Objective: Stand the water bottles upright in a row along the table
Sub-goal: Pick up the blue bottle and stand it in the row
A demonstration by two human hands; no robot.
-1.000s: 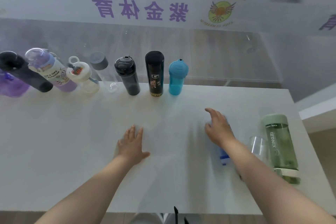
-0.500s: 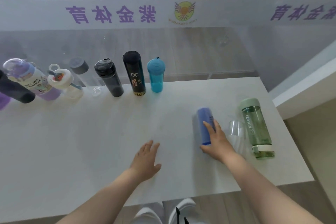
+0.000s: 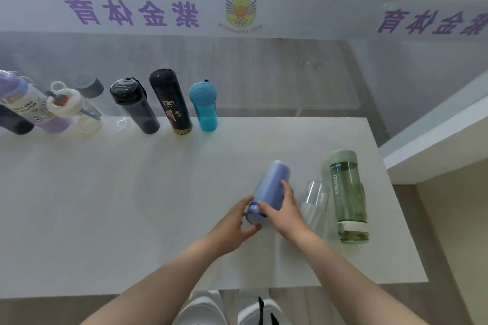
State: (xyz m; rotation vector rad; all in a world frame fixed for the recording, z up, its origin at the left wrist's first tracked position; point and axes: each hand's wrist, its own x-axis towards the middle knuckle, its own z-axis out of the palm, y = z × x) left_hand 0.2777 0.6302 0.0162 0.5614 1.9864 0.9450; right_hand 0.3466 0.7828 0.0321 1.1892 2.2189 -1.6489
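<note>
White table (image 3: 105,206) bears both hands (image 3: 232,224) gripping a lying blue bottle (image 3: 273,185).

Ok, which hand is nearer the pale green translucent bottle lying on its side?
Right. The right hand grips the blue bottle with only a clear cup between; the left hand is beyond, at its cap end.

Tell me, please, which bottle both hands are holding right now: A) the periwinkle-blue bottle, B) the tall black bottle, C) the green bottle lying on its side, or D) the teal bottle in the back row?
A: the right hand wraps the periwinkle-blue bottle from its right side while the left hand cups its lid end; the green bottle lies untouched beside them.
</note>
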